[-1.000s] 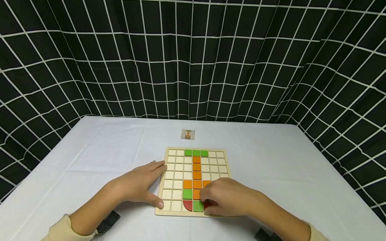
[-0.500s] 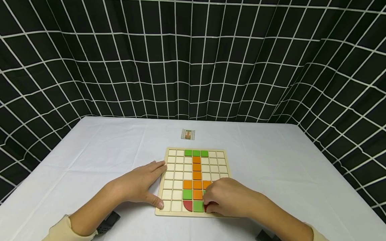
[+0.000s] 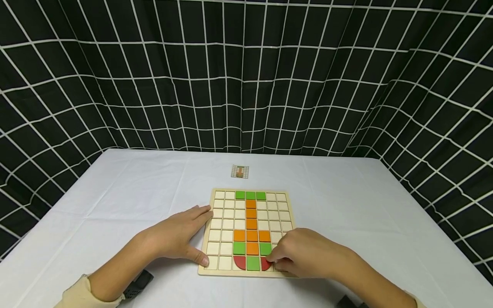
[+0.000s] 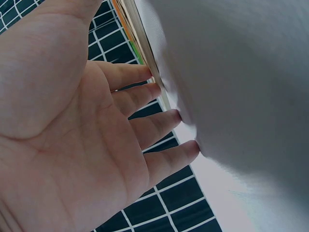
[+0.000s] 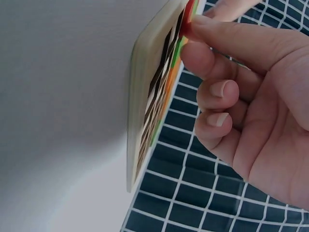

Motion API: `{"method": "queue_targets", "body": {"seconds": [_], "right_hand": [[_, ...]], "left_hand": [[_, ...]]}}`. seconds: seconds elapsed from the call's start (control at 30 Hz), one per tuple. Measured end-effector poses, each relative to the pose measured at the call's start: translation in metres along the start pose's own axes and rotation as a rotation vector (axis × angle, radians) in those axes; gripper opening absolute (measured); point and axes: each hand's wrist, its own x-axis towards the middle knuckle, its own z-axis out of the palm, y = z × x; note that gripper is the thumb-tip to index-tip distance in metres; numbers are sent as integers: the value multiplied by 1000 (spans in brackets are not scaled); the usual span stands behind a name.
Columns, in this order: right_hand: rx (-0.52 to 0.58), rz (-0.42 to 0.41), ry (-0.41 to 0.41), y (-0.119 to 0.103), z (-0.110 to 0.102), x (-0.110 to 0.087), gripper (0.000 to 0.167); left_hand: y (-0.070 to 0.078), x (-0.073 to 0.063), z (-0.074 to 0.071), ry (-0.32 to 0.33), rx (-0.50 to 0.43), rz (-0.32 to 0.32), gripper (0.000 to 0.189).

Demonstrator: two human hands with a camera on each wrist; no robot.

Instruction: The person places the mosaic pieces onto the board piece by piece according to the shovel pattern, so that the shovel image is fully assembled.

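Observation:
A light wooden grid board (image 3: 225, 274) lies on the table with green, orange and red tiles in its cells. My left hand (image 3: 173, 235) rests along its left edge, thumb on the near left corner; the left wrist view shows its fingers (image 4: 164, 123) stretched out. With a fingertip, my right hand (image 3: 308, 254) touches the right-hand red quarter-circle tile (image 3: 265, 263) in the near row; its remaining fingers (image 5: 215, 126) are bent and partly hidden from the head view. Left of a green tile (image 3: 253, 263) sits another red quarter-circle tile (image 3: 239, 262).
Behind the board lies a small patterned card (image 3: 240, 171) with a grid on it. A white cloth (image 3: 127, 188) covers the table. A black curtain with white grid lines (image 3: 246, 77) stands around the back and sides.
My right hand has shifted right, from covering the right-hand red tile to touching it with a fingertip, and the green and orange tiles beyond it are uncovered. The left hand stays put.

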Motion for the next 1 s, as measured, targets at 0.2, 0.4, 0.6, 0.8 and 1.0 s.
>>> {"method": "queue_targets", "body": {"seconds": [0.2, 0.4, 0.6, 0.8, 1.0], "right_hand": [[16, -24, 25, 5, -2, -7, 37], [50, 31, -1, 11, -5, -15, 38], [40, 143, 48, 25, -12, -27, 9], [-65, 278, 169, 42, -18, -35, 16], [-118, 332, 237, 55, -15, -40, 31]], "left_hand": [[-1, -1, 0, -3, -5, -2, 122], [-1, -2, 0, 4, -8, 8, 121], [-1, -2, -2, 1, -3, 15, 121], [-2, -3, -5, -10, -27, 15, 120], [-6, -6, -10, 19, -5, -16, 119]]}}
